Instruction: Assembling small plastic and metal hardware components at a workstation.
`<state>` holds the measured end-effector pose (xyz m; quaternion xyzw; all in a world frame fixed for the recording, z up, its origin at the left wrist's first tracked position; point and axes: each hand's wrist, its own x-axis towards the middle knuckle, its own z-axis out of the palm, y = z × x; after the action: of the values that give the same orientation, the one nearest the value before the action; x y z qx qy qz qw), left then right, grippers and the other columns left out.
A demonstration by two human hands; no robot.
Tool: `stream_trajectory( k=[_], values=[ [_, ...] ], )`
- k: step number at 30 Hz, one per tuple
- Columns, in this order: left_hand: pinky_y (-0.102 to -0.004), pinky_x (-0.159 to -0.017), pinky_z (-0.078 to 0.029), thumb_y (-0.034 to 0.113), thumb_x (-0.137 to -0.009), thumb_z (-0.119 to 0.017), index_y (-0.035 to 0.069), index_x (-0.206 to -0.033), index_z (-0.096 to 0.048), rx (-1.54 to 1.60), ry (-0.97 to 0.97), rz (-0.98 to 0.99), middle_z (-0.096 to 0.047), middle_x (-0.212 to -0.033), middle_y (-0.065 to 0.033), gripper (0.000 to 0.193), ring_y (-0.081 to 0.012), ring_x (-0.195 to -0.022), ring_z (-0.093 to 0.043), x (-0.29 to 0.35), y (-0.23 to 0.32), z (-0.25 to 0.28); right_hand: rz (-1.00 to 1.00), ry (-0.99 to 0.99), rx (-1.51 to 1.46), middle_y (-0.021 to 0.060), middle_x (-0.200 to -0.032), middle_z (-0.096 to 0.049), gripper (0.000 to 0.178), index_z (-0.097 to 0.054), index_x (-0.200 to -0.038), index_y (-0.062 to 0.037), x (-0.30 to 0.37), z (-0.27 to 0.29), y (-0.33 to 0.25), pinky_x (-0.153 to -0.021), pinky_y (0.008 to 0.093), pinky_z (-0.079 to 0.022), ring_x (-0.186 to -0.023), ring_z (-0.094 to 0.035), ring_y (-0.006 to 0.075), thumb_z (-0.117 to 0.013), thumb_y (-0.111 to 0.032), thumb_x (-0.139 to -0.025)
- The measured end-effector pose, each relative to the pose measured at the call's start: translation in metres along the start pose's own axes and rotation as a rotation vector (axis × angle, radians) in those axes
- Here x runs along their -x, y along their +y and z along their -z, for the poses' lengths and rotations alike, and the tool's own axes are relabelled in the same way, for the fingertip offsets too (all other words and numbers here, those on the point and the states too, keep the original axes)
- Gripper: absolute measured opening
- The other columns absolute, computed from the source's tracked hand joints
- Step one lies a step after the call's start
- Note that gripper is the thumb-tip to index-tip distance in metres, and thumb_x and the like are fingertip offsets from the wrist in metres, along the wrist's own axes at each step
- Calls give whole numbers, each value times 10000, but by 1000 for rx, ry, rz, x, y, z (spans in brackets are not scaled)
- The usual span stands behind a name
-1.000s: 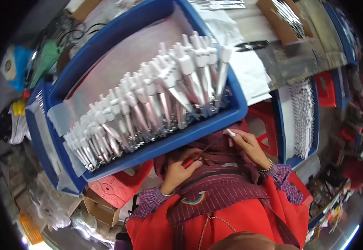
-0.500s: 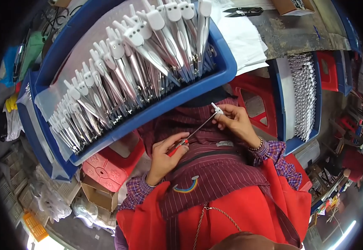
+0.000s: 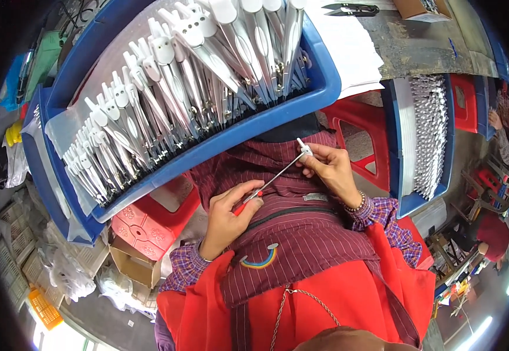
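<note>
The piece, white-ended, was just on the near side of the tub, toward its right end and above the apron; the thumb and fingers of the right hand pinched it and hid much of it. The left hand, also on the near side of the tub but further left, was closed around the red handle of a screwdriver, whose thin shaft slanted toward the tub and ended at the piece; whether its tip sat in anything was too small to tell. Good work here seemed to call for a straight shaft, a firm pinch and fingertips clear of the tip, since a skewed shaft could slip toward the right hand. Nothing visible came between the hands, though the apron's folds lay close beneath and the tub probably limited room ahead. Inside the tub stood crowded tools, white heads up, likely to catch on one another. Right of the tub were paper, black snips on a worn table, a red stool and a bin packed with parts. Below the tub's left end were a pink-topped stool and a carton.
</note>
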<state>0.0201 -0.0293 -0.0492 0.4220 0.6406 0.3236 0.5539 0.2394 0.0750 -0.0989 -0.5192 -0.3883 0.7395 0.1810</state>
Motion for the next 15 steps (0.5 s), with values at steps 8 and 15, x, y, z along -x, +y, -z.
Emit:
stream_trajectory(
  k=[8, 15],
  values=[
    [-176, -554, -432, 56, -896, -571, -36, -1170, -583, 482, -107, 454, -663, -870, -70, 289, -42, -665, -565, -1, 10, 14, 338, 175, 452, 166, -612, -601, 210, -659, -997, 37, 2, -11, 10, -485, 289, -456, -509, -601, 140, -659, -84, -826],
    [-169, -366, -221, 137, -934, -543, -20, -1240, -520, 674, -173, 794, -635, -806, -54, 344, -10, -419, -351, -18, 39, 24, 610, 209, 688, 223, -730, -619, 206, -656, -1000, 23, 4, -8, 12, -493, 342, -479, -575, -640, 305, -665, -64, -813]
  ],
)
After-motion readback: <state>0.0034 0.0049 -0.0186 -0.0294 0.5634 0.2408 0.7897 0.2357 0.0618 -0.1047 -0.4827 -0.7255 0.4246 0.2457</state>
